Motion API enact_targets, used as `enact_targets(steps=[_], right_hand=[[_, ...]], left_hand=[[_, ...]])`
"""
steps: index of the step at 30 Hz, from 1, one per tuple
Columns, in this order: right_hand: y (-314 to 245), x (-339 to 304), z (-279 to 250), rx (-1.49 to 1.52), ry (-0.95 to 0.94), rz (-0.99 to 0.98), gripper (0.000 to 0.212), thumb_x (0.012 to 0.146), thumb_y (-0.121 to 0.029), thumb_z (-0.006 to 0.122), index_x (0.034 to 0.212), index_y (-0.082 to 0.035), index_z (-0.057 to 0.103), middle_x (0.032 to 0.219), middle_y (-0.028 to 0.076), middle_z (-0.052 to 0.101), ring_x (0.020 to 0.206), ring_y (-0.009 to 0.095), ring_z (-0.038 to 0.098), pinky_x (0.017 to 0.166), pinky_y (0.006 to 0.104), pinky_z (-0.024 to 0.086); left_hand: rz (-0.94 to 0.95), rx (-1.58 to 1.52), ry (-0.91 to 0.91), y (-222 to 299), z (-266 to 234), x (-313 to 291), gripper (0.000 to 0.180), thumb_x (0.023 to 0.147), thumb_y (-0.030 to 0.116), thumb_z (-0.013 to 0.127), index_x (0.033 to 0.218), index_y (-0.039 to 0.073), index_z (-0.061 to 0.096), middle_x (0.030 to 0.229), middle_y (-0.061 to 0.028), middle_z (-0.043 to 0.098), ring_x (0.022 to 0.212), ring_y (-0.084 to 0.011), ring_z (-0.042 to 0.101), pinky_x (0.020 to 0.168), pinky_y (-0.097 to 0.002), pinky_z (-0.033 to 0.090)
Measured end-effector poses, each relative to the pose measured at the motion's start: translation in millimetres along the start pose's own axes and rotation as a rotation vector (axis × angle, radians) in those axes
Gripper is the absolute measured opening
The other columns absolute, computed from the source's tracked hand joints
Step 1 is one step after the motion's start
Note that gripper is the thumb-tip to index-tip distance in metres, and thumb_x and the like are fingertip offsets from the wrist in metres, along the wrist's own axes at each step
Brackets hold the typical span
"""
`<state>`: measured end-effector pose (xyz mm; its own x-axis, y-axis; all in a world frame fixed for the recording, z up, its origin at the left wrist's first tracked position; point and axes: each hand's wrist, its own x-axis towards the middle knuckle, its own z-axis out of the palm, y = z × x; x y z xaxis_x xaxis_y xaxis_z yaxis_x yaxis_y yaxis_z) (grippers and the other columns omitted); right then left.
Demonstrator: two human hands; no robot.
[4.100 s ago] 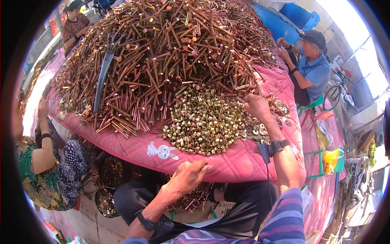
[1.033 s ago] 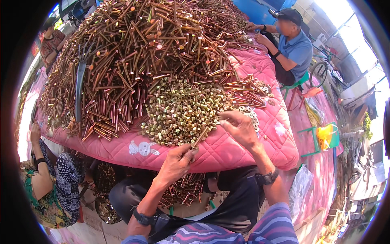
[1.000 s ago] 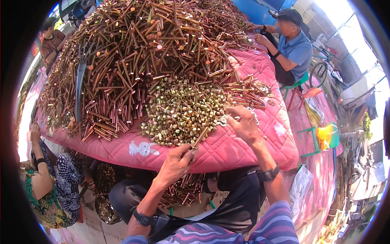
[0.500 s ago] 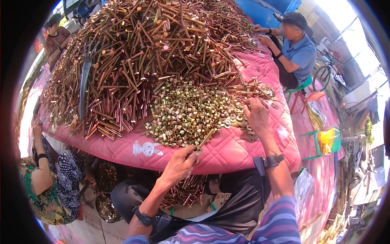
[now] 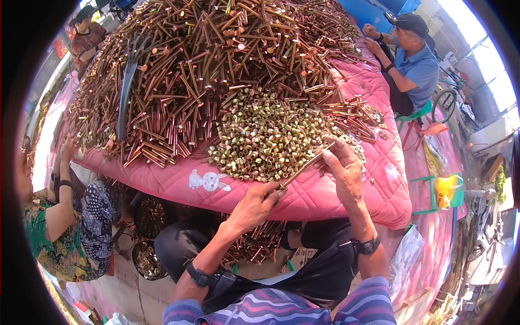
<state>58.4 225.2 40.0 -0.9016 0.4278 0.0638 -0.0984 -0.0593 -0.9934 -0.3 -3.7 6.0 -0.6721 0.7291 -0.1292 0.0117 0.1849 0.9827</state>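
My left hand pinches a long brass-coloured bolt by its near end. The bolt slants up and to the right over the edge of the pink quilted cover. At its far end is my right hand, thumb and fingers closed around the tip; a small piece there, if any, is too hidden to name. Just beyond both hands lies a heap of yellowish metal sleeve nuts. Flat washers sit beside my right hand, and a small group of loose bolts lies behind it.
A large mound of bolts rises behind the nuts, with a dark-handled fork on it. Co-workers sit at the right, far left and near left. More bolts lie below the cover's edge.
My right hand has come from the washers and loose bolts toward me, to the bolt's far tip. My left hand has shifted slightly right with the bolt. The view has moved a little.
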Motion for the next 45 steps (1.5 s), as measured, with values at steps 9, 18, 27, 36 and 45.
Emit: enact_targets(steps=[9,18,27,36,45], right_hand=[[6,-14,11,-0.139,-0.094,0.026,0.032,0.095,-0.009,0.067,0.123,0.003,0.058,0.090,0.008,0.070,0.078,0.012,0.068,0.062,0.0228,0.053],[16,-35,31,-0.335,-0.217,0.082,0.019,0.092,-0.014,0.072,0.103,0.001,0.068,0.083,0.004,0.070,0.072,0.008,0.064,0.064,0.0217,0.051],[33,-10,-8,-0.710,0.044,-0.028,0.017,0.092,-0.017,0.067,0.100,-0.002,0.069,0.081,0.007,0.070,0.071,0.015,0.067,0.065,0.0298,0.052],[51,-2,4,-1.133,-0.006,-0.258,0.018,0.083,-0.018,0.072,0.087,-0.003,0.062,0.079,0.013,0.067,0.076,0.033,0.066,0.070,0.0446,0.050],[34,-15,3,-0.955,-0.006,-0.207,0.010,0.084,-0.006,0.067,0.091,0.001,0.063,0.074,0.012,0.065,0.065,0.021,0.065,0.061,0.0351,0.052]], left_hand=[[-0.004,0.035,-0.038,-1,-5,-3,0.025,0.100,0.019,0.057,0.115,0.003,0.066,0.069,0.0017,0.048,0.064,-0.0070,0.045,0.056,-0.0268,0.039],[0.199,-0.179,0.071,-17,8,-2,0.028,0.100,0.024,0.060,0.110,-0.001,0.067,0.066,0.0014,0.053,0.060,-0.0046,0.048,0.053,-0.0247,0.039],[-0.051,-0.014,0.064,-4,-8,-4,0.027,0.100,0.023,0.057,0.087,0.001,0.062,0.058,0.0009,0.049,0.047,-0.0076,0.048,0.044,-0.0281,0.039],[0.007,0.068,0.121,-15,-13,-8,0.028,0.099,0.024,0.055,0.085,0.000,0.060,0.063,-0.0036,0.051,0.051,-0.0104,0.049,0.048,-0.0311,0.041],[-0.021,0.118,0.099,-13,-11,-9,0.033,0.099,0.030,0.056,0.089,-0.001,0.062,0.068,-0.0098,0.054,0.066,-0.0176,0.052,0.063,-0.0369,0.044]])
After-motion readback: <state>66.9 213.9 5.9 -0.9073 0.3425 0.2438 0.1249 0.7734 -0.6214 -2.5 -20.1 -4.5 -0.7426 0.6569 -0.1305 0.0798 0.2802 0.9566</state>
